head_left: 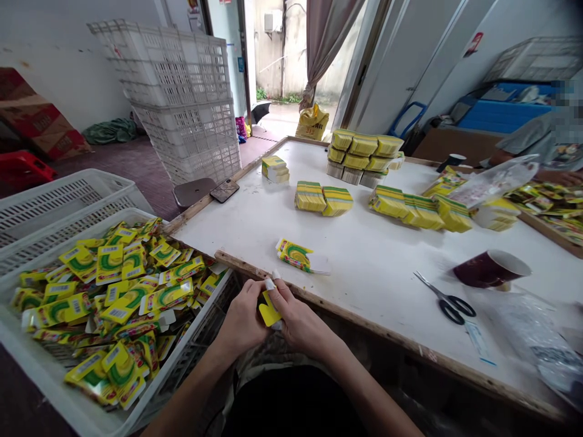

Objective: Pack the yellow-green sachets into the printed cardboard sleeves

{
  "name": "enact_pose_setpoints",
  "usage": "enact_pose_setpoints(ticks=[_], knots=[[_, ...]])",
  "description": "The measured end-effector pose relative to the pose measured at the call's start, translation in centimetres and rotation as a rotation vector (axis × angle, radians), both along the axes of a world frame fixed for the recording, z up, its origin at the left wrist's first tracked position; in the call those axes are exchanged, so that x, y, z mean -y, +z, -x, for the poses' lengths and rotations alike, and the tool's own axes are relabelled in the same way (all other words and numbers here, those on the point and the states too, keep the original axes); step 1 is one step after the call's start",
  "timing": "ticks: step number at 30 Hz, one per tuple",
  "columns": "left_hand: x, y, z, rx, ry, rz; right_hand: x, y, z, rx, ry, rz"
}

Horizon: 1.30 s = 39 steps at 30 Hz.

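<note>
Two hands busy, lower centre of the frame: my left hand and right hand have their grip closed around a small yellow cardboard carton, right beside the brown wooden edge of the white worktop. And look lower left: a white plastic crate heaped with yellow-and-green printed cartons, so plenty seems done! Plenty seems left, too: banded-looking yellow-and-green card bundles line the upper middle, more stacked behind. One printed carton lies alone just past my fingers. Open room runs rightward, up to black-handled metal scissors; crate close on the left, tighter there.
</note>
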<state>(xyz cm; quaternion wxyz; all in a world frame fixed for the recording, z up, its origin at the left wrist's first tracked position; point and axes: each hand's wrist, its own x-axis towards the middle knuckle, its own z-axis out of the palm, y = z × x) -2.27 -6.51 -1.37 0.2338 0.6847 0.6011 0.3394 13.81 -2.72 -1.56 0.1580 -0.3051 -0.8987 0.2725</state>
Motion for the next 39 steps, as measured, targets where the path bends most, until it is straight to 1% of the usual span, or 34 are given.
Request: enact_pose_setpoints(ticks=[3,6,10,12,13,15,17,20,23,25,27,32,34,37,39], knots=[[0.0,0.0,0.1,0.069,0.036,0.048,-0.1,0.0,-0.1,-0.054,0.003,-0.009],[0.1,-0.1,0.1,0.148,0.031,0.109,-0.7,0.6,-0.6,-0.138,0.047,0.021],[0.1,0.0,0.0,0.138,-0.015,0.159,-1.7,2.0,-1.8,-0.188,0.185,0.106],[0.1,0.0,-0.1,0.107,-0.028,0.167,-1.8,2.3,-2.1,-0.194,0.239,0.146],[0.1,0.0,-0.2,0.094,-0.028,0.164,-1.7,2.3,-2.1,-0.193,0.231,0.158],[0.2,-0.1,-0.4,0.071,-0.019,0.153,-1.4,1.8,-1.8,-0.206,0.150,0.156],[0.1,-0.3,-0.5,0.064,-0.009,0.134,-1.0,1.0,-1.2,-0.257,0.065,0.138],[0.0,-0.5,-0.4,0.050,-0.011,0.094,-0.9,-0.3,-0.7,-0.367,-0.008,0.114],[-0.2,-0.6,0.2,-0.022,-0.027,0.090,-1.2,-0.9,-0.8,-0.429,-0.083,0.086],[-0.3,-0.5,0.6,-0.068,-0.028,0.103,-1.3,-1.0,-1.1,-0.408,-0.072,0.070],[-0.3,-0.3,1.0,-0.087,-0.028,0.103,-1.3,-0.8,-1.4,-0.362,-0.021,0.069],[-0.1,-0.2,1.3,-0.099,-0.050,0.122,-1.4,0.1,-1.8,-0.263,0.036,0.140],[-0.1,-0.3,1.1,-0.102,-0.047,0.132,-1.5,0.1,-1.7,-0.242,0.046,0.156],[-0.2,-0.6,1.0,-0.084,-0.033,0.081,-1.4,-0.5,-1.5,-0.311,0.010,0.119],[-0.4,-0.9,1.1,-0.053,0.044,-0.024,-1.4,-1.1,-1.5,-0.385,-0.067,0.070]])
